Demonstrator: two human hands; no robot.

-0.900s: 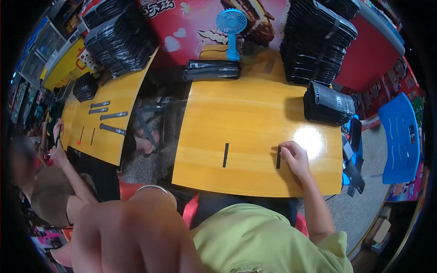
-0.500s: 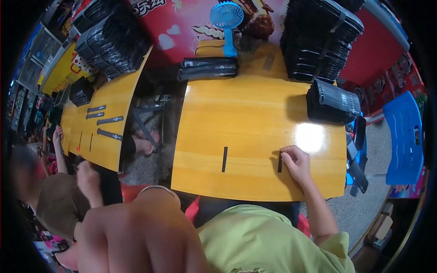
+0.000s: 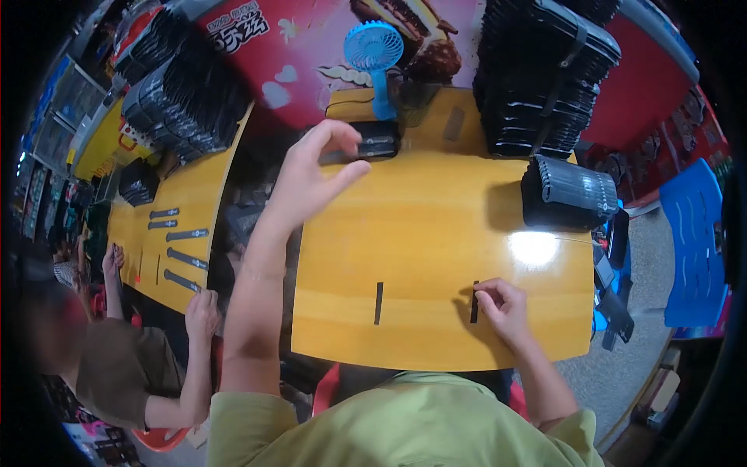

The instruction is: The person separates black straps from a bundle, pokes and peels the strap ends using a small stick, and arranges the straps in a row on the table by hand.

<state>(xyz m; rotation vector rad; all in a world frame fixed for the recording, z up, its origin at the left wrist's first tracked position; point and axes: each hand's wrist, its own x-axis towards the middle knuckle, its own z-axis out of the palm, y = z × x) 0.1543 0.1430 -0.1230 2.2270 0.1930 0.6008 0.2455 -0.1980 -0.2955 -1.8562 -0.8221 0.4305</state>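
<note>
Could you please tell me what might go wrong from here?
The left hand is near the black bundle beside the blue fan, so it might bump either. The right hand, at one black strip, could nudge it askew. The tall black stack might topple if jostled.

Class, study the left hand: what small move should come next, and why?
Probably ease the left hand onto the black bundle and close it: it looks empty, thumb and fingers apart, its fingertips overlapping the bundle in view, while the right hand stays low by a black strip.
</note>
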